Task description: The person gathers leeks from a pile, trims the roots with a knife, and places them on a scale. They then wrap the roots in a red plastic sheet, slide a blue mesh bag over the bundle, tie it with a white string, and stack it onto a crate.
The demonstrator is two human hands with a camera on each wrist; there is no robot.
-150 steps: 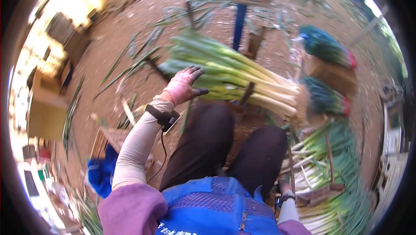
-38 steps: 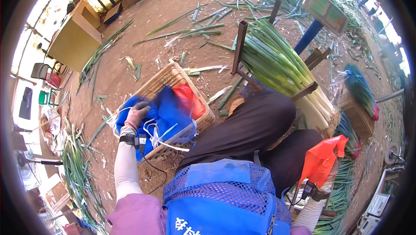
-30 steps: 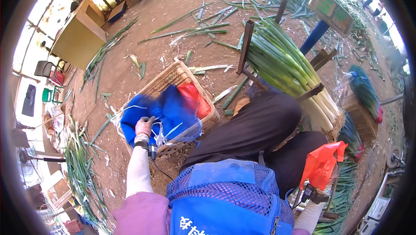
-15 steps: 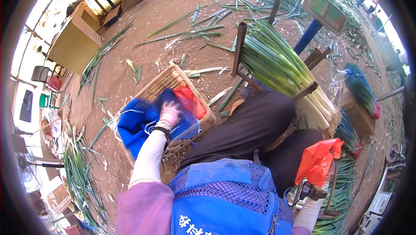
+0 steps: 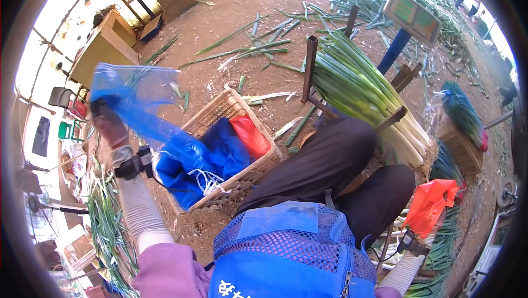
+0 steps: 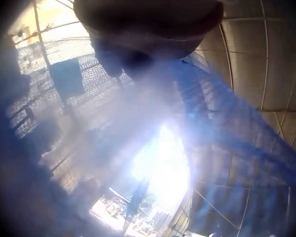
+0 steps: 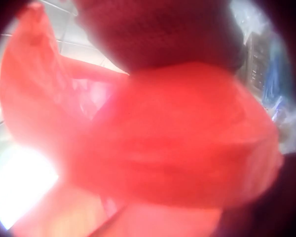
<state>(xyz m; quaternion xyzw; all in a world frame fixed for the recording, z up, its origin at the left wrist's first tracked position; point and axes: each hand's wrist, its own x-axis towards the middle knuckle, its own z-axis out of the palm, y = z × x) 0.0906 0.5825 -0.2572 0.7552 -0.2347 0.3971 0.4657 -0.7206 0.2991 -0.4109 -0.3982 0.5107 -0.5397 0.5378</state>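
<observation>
My left hand (image 5: 109,125) is raised at the left of the head view, gripping a see-through blue mesh bag (image 5: 137,86). That bag trails down toward the blue pile (image 5: 220,144) in a plastic basket (image 5: 231,180). White ties (image 5: 206,182) lie on the pile, beside a folded red plastic bag (image 5: 250,136). In the left wrist view the blue mesh (image 6: 227,113) spreads below the hand. At the lower right my right hand holds another red plastic bag (image 5: 429,207), which covers most of its fingers; the red film (image 7: 187,133) fills the right wrist view.
A large bundle of long green onions (image 5: 363,83) lies in a metal rack (image 5: 309,70) beyond my knees. Behind it stands a scale display (image 5: 412,15). Wrapped bundles (image 5: 462,114) sit on a crate (image 5: 462,147) at right. Loose onions (image 5: 113,226) lie along the left.
My left hand has come out of the basket, up and to the left, drawing a blue mesh bag from the pile. The right hand keeps the red bag it picked up earlier.
</observation>
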